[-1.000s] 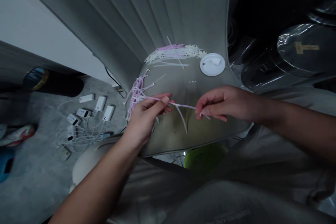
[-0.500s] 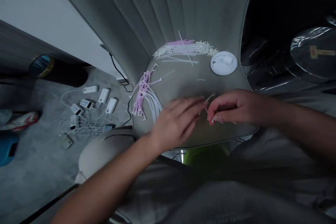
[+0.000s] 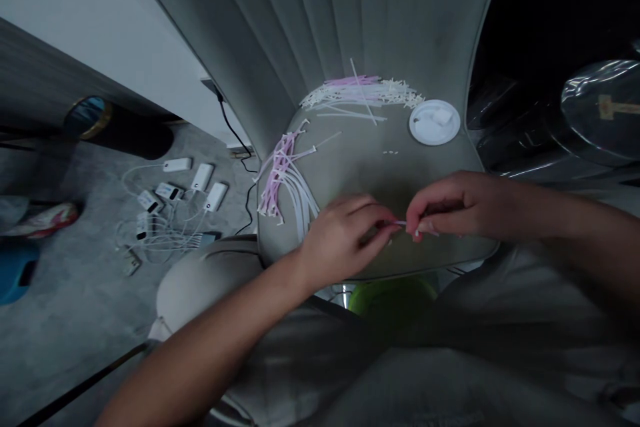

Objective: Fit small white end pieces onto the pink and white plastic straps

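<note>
Over the front of the grey chair seat [image 3: 360, 180], my left hand [image 3: 345, 233] pinches one end of a thin pinkish stick [image 3: 401, 223]. My right hand [image 3: 455, 207] pinches its other end, thumb against forefinger, and a small white bit [image 3: 418, 233] shows at those fingertips. Most of the stick is hidden by fingers. To the left of my left hand lies a bundle of pink and white thin sticks [image 3: 285, 173] with small white end pieces. A second pile of thin sticks [image 3: 360, 93] lies along the backrest. Several tiny white pieces [image 3: 391, 152] rest on the seat beyond my hands.
A white round dish [image 3: 434, 123] with small white items stands at the seat's right rear. On the floor at left are several white devices with cables [image 3: 170, 193]. A green container [image 3: 393, 297] sits below the seat edge. Clear-covered dark objects [image 3: 600, 113] stand at right.
My left hand has lowered and closed from loosely extended fingers into a pinch on the stick. The stick has turned from slanting upward to nearly level. The view has shifted slightly.
</note>
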`<state>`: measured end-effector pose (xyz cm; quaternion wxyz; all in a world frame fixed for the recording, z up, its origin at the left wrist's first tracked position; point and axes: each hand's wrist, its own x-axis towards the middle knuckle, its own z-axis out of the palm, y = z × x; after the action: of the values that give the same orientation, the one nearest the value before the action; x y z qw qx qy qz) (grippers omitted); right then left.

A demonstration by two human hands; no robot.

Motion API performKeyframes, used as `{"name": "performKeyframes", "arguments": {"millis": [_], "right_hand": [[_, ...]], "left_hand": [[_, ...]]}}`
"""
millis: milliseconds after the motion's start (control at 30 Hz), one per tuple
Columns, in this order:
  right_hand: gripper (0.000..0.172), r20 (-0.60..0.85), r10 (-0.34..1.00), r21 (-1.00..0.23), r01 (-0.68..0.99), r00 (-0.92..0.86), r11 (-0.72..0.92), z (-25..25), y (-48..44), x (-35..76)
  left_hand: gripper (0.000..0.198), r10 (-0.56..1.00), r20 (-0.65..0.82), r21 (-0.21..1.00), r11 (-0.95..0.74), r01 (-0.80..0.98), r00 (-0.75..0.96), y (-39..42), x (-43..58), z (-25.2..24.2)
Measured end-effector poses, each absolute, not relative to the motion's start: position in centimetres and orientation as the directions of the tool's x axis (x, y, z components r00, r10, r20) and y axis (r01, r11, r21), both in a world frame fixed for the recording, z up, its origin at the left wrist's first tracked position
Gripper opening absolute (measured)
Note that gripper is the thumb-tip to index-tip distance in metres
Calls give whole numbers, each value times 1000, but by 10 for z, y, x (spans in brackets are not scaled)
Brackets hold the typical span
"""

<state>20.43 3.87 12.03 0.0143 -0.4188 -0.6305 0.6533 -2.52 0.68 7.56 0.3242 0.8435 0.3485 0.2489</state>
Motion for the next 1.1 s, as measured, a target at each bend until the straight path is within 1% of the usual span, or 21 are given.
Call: {"name": "performKeyframes", "arguments": {"millis": [33,100,167,233,300,367,433,533,600,633,667,700,733,767,800,833,867,900,967,1033,1100], "right_hand": [[17,-525,558,-836,513,-643,-195,119,41,205],[19,-517,572,-839,509,-637,-193,116,45,205],[19,-508,594,-844,499,-624,-197,115,48,204],[19,-489,622,-852,487,-611,-191,115,51,202],[18,-471,649,-857,485,-598,-175,116,53,199],[18,-449,668,-862,486,-594,-147,115,55,197],[17,-430,678,-867,482,-596,-125,114,57,195],[17,-422,687,-873,468,-592,-133,113,61,192],[17,-423,690,-876,459,-587,-147,111,63,189],[16,-423,690,-877,456,-588,-149,111,63,188],[16,-422,690,-877,458,-588,-147,110,64,186],[16,-419,691,-877,461,-589,-138,109,64,183],[16,-408,696,-879,461,-591,-123,107,63,181],[16,-392,703,-882,461,-593,-104,106,62,179],[16,-369,715,-887,454,-594,-80,105,61,176],[17,-345,724,-893,445,-597,-58,103,60,174],[18,-320,733,-901,432,-600,-39,102,59,172],[18,-297,744,-908,418,-598,-26,101,57,171],[19,-258,785,-915,402,-563,-12,100,55,170],[19,-205,854,-917,398,-478,3,100,54,170],[20,-172,909,-904,428,-381,8,100,56,172]], "left_hand": [[16,798,126,797,-435,420,589,6,-23,76],[18,863,-76,905,-151,398,500,5,-18,76],[22,846,-297,932,155,329,443,3,-13,77],[24,774,-464,886,418,203,432,2,-8,79],[23,700,-565,795,603,62,437,1,-6,80],[22,634,-625,699,715,-37,456,0,-5,82],[22,585,-640,636,767,-83,498,-1,-7,83],[23,565,-614,633,770,-84,551,0,-10,84],[25,583,-589,685,727,-35,560,1,-12,83],[26,613,-566,743,668,21,551,3,-13,82],[27,661,-521,820,562,103,540,5,-15,81],[29,720,-450,890,408,203,528,7,-17,79],[31,778,-354,925,211,314,519,9,-19,77],[31,819,-246,912,14,411,519,11,-22,76],[31,843,-154,867,-135,480,515,13,-24,74],[30,858,-88,824,-223,521,506,14,-26,72],[30,870,-40,798,-267,540,491,16,-27,71],[30,882,-15,792,-277,544,471,17,-28,70],[31,905,-7,813,-243,530,426,17,-28,68],[29,924,-41,837,-176,518,380,17,-26,67],[28,936,-94,866,-91,492,339,15,-24,65]]}}
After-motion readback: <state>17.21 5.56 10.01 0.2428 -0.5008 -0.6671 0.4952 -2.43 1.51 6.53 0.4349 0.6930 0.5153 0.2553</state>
